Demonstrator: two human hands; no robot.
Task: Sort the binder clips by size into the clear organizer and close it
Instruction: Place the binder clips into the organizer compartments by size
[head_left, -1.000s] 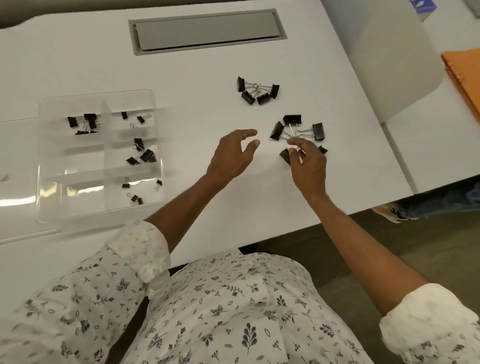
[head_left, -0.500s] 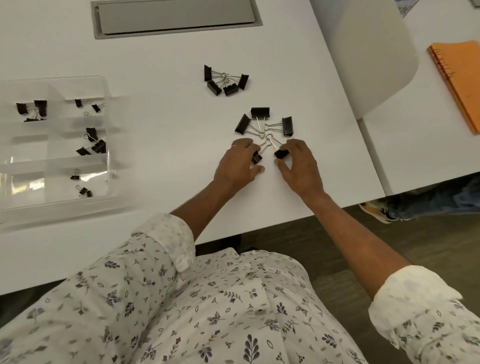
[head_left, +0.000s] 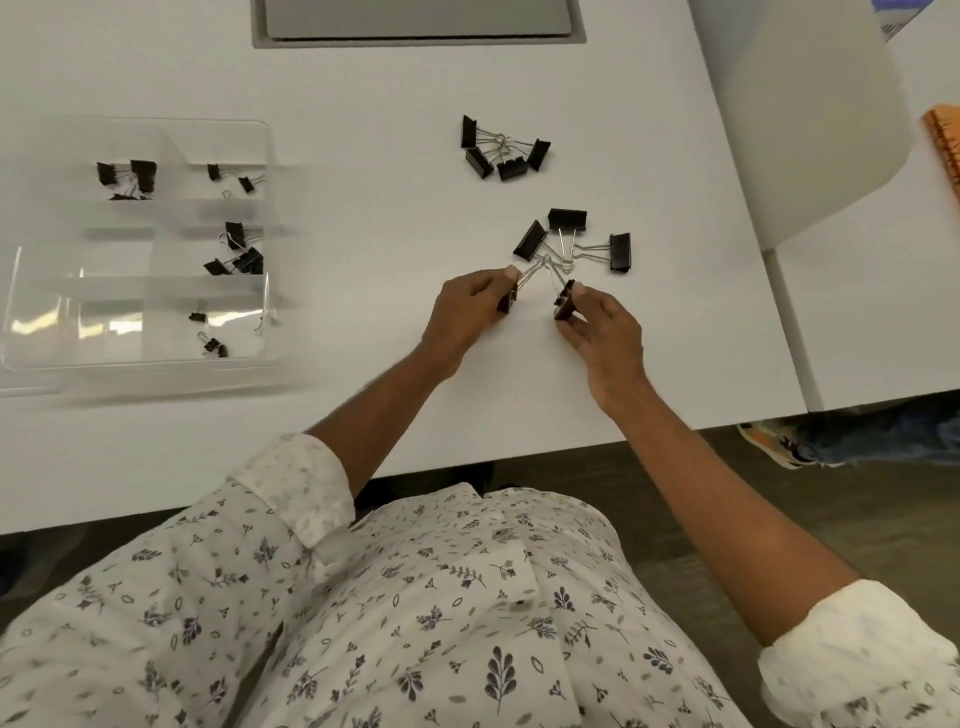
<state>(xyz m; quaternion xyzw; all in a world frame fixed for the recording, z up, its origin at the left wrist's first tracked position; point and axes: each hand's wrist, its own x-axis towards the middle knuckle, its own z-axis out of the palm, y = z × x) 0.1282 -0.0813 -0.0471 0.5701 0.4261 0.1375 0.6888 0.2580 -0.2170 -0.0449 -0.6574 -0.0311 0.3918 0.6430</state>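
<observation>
My left hand (head_left: 467, 312) pinches one large black binder clip (head_left: 508, 301) at the near side of a cluster on the white table. My right hand (head_left: 602, 332) pinches another large clip (head_left: 564, 306) beside it. Three more large clips (head_left: 567, 219) lie just beyond, their wire handles tangled with the two held ones. A group of medium clips (head_left: 506, 156) sits farther back. The clear organizer (head_left: 15, 322) lies open at the left, with clips of several sizes (head_left: 240, 257) in its compartments.
A grey recessed panel (head_left: 415, 21) is set into the table at the back. A white chair back (head_left: 810, 114) stands at the right, and an orange notebook (head_left: 943, 140) lies on the neighbouring table. The table's front edge runs close below my hands.
My left hand came in from open above the table and took hold of a large clip. Both hands now pinch clips and pull them slightly toward me.
</observation>
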